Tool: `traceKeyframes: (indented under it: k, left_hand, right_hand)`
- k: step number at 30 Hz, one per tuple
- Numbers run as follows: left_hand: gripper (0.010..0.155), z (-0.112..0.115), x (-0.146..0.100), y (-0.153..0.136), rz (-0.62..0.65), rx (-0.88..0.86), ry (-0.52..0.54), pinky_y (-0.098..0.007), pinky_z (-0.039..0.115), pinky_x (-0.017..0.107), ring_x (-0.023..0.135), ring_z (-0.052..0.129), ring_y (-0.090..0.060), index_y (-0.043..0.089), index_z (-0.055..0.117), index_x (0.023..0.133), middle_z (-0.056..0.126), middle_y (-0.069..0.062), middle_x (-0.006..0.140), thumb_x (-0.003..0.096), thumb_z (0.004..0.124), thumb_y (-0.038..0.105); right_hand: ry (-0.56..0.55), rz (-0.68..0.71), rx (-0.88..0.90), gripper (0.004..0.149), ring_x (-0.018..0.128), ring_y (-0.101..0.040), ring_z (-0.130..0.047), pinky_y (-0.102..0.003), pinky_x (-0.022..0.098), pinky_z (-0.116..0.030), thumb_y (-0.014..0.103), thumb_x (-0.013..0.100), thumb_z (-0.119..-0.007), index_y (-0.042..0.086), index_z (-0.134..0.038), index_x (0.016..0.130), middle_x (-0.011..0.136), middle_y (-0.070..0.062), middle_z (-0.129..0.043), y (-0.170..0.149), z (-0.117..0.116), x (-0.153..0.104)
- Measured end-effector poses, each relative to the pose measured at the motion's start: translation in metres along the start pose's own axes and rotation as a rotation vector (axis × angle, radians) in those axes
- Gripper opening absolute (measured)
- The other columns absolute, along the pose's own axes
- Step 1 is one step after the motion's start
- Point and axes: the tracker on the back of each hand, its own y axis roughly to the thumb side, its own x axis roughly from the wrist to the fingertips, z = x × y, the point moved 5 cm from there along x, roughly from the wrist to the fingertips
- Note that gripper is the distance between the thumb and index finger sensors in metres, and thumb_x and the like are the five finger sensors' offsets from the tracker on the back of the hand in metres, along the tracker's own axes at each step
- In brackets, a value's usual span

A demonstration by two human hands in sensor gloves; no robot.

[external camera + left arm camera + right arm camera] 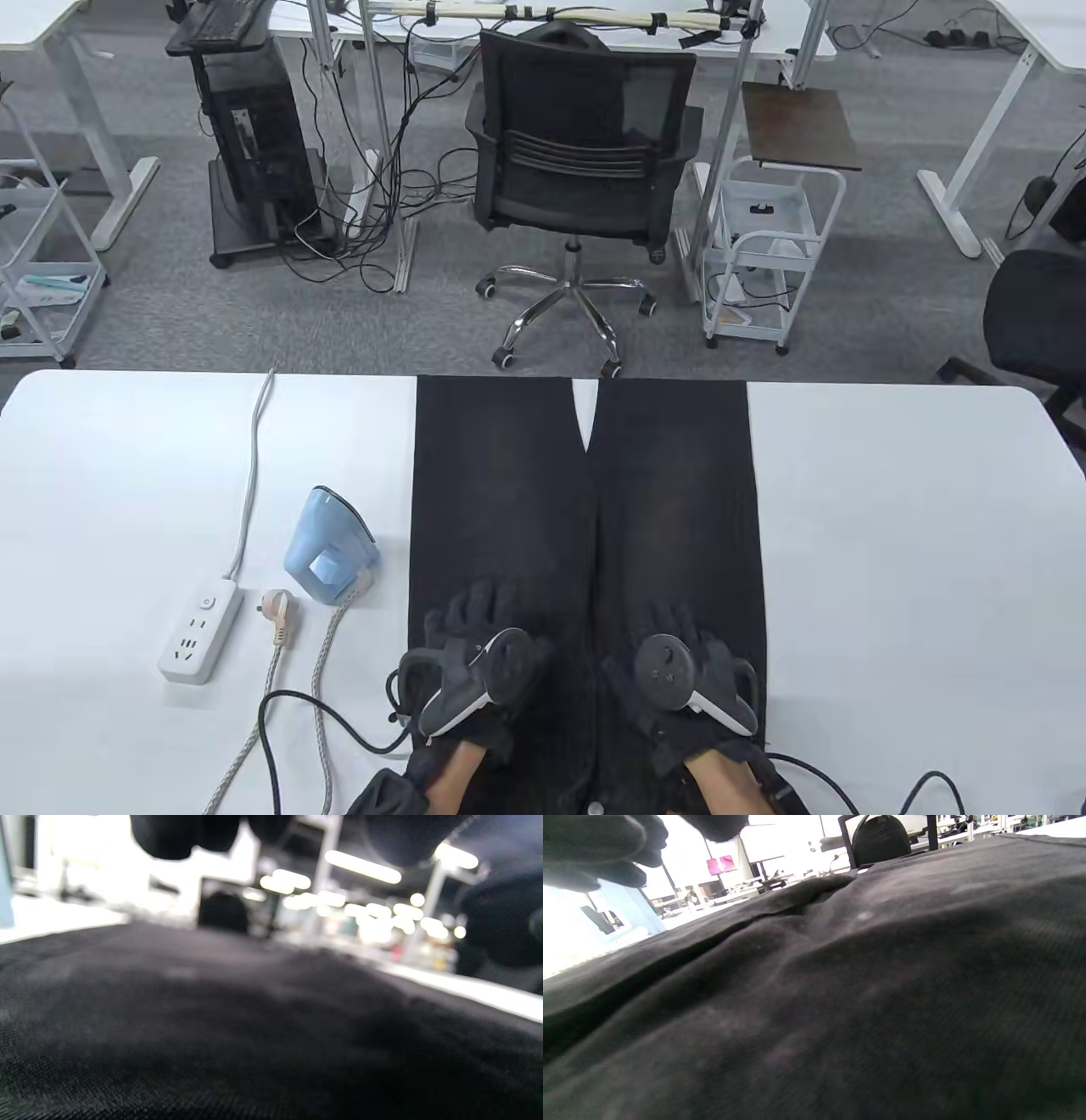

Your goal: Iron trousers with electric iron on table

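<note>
The pair of dark grey, faded denim trousers lies flat on the white table, waist end toward the person and the two legs running away from the hands to the far table edge. Both gloved hands rest on the cloth near the waist: the left hand on the left leg, the right hand on the right leg, fingers spread and pointing away, palms down. Neither holds anything; both wrist views show only dark fabric close beneath the fingertips, so the hands lie wide and flat on the cloth, though how hard they press cannot be told.

I judge the step in hand to be the smoothing and laying out of the trousers ahead of any ironing. The light blue electric iron stands just to the left of the left hand, off the cloth, on the bare table. Its braided grey cord loops toward the person, and its beige plug lies loose on the table, beside but not in the white power strip further left.

The next move likely calls for the left hand to leave the cloth, reach left, take the plug and seat it in the strip, and perhaps switch the strip on. Only then can the iron be gripped by its handle and brought onto the near leg, while the other hand holds the fabric taut.
</note>
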Motion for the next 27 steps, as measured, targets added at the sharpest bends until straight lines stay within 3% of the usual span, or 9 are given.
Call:
traceKeyframes:
  k: [19,22,27]
  left_hand:
    - [0.084,-0.012,-0.004,-0.01,-0.03,0.015,0.066,-0.08,0.047,0.068,0.104,0.057,-0.057,0.006,0.045,0.116,0.047,-0.03,0.118,0.0564,0.074,0.057]
    - [0.083,-0.022,-0.005,-0.015,-0.054,0.029,0.099,-0.079,0.048,0.068,0.104,0.058,-0.056,0.005,0.047,0.116,0.049,-0.031,0.117,0.0564,0.074,0.057]
    - [0.082,-0.071,-0.013,-0.043,-0.155,0.055,0.257,-0.078,0.049,0.068,0.102,0.06,-0.057,0.003,0.051,0.114,0.052,-0.032,0.116,0.0562,0.077,0.054]
  right_hand:
    - [0.044,0.042,0.001,0.079,0.1,-0.06,-0.037,-0.078,0.063,-0.043,0.049,0.06,-0.058,0.004,-0.017,0.111,0.114,-0.031,-0.026,0.009,-0.009,0.001]
    - [0.05,0.048,0.007,0.079,0.1,-0.06,-0.038,-0.078,0.063,-0.044,0.049,0.06,-0.058,0.004,-0.018,0.111,0.114,-0.031,-0.026,0.01,-0.01,0.0]
    - [0.058,0.063,0.034,0.079,0.1,-0.06,-0.039,-0.077,0.063,-0.045,0.049,0.06,-0.058,0.003,-0.018,0.111,0.113,-0.031,-0.027,0.011,-0.01,-0.003]
